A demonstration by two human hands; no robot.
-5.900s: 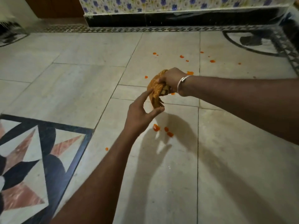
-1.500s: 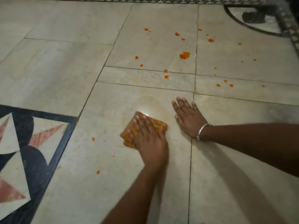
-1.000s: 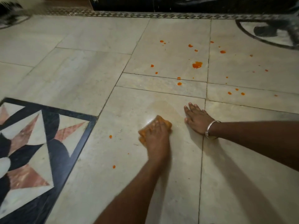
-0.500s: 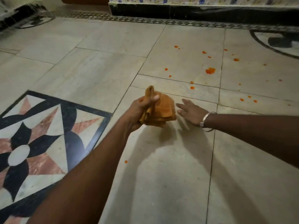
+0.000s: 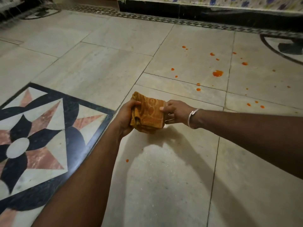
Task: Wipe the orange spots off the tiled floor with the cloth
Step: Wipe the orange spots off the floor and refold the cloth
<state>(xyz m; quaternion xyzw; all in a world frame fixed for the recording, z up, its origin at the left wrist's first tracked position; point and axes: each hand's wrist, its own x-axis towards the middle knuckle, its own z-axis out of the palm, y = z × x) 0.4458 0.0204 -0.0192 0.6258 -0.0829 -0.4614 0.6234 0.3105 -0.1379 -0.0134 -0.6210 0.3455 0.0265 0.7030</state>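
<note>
A folded orange patterned cloth (image 5: 148, 113) hangs above the pale tiled floor (image 5: 164, 185), held from both sides. My left hand (image 5: 126, 118) grips its left edge, and my right hand (image 5: 176, 113), with a silver bangle at the wrist, pinches its right edge. Several orange spots lie on the tiles beyond the hands, the largest one (image 5: 217, 73) at the upper right. Smaller drops (image 5: 198, 89) sit nearer. One single orange spot (image 5: 127, 160) lies close by, below the cloth.
A black, pink and white star inlay (image 5: 37, 133) fills the floor at the left. A dark skirting under a flowered wall (image 5: 213, 12) runs along the back, with a patterned border strip in front. Another dark inlay (image 5: 288, 48) sits at the far right.
The left hand stopped rubbing the floor and lifted the cloth. The right hand left the tile and took hold of the cloth's right edge. The view swung left.
</note>
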